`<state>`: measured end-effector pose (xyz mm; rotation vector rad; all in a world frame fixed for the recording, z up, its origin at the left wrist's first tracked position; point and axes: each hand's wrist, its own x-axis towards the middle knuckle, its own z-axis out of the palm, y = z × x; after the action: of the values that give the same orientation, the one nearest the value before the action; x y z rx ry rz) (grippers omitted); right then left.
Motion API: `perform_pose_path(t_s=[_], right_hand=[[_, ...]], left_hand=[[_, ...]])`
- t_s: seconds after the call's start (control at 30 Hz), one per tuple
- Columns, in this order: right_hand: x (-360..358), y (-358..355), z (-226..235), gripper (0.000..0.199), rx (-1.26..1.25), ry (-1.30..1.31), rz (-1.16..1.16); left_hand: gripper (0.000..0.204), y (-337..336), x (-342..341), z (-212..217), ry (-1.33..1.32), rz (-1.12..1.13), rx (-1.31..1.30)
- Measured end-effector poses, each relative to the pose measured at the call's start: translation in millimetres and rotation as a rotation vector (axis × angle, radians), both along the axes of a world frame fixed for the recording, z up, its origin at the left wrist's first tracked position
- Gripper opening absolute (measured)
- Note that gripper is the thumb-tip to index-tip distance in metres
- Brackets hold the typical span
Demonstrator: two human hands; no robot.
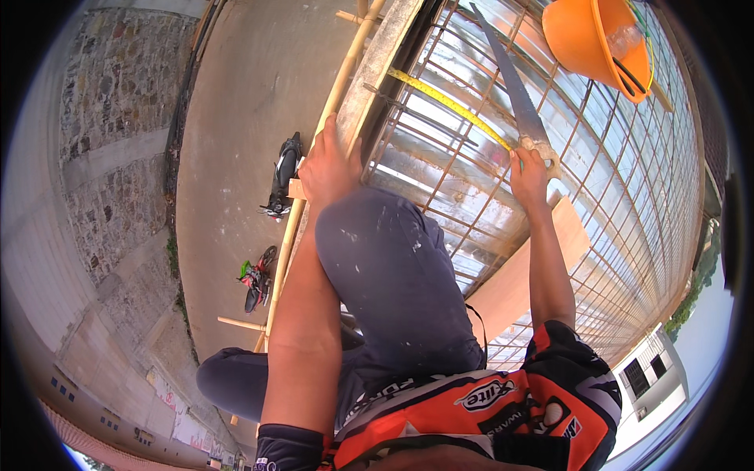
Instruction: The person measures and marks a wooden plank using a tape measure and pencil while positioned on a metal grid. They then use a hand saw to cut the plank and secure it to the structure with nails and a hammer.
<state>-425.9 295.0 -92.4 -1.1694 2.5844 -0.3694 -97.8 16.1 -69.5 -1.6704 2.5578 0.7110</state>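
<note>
My left hand [330,166] rests flat on the edge of a concrete beam [375,71], beside a bamboo scaffold pole [345,67]. My right hand [530,174] is closed around the wooden handle of a hand saw [510,78], whose long grey blade points up and away over the steel rebar mesh [613,180]. A yellow tape measure strip [448,102] lies stretched across the mesh, ending at my right hand. My bent knee in grey trousers [389,267] sits between my two arms. A wooden plank [518,275] lies under my right forearm.
An orange hard hat [589,39] lies upside down on the mesh at the top right. Shiny metal decking shows beneath the bars. Far below on the left is a paved street with two parked motorcycles [271,228] and a stone wall [110,118].
</note>
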Motion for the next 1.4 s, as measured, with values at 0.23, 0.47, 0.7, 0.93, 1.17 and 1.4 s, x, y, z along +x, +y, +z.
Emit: perform_pose_path(t_s=[0.23, 0.47, 0.7, 0.93, 1.17, 1.4], right_hand=[[2.4, -1.2, -2.7, 0.018, -0.057, -0.030, -0.028], [4.4, 1.5, -7.3, 0.018, -0.066, 0.004, -0.049], [2.4, 3.1, -6.1, 0.019, -0.090, -0.016, -0.040], [2.0, 1.1, -3.6, 0.017, -0.125, -0.020, -0.020], [3.1, -7.8, 1.8, 0.018, -0.138, -0.065, -0.023], [5.6, -17.0, 3.0, 0.018, -0.132, -0.070, -0.034]], left_hand=[[0.069, -0.2, 0.4, -4.7, -0.014, 0.013, -0.057], [0.069, 1.5, -4.7, -2.7, -0.044, 0.043, -0.006], [0.070, 3.1, -6.0, -2.6, -0.041, 0.046, -0.036], [0.069, 1.8, -8.2, 0.5, -0.052, 0.042, -0.030], [0.068, 2.5, -7.5, 1.4, -0.040, 0.040, -0.043], [0.068, 2.2, -6.6, -0.5, -0.018, 0.026, -0.066]])
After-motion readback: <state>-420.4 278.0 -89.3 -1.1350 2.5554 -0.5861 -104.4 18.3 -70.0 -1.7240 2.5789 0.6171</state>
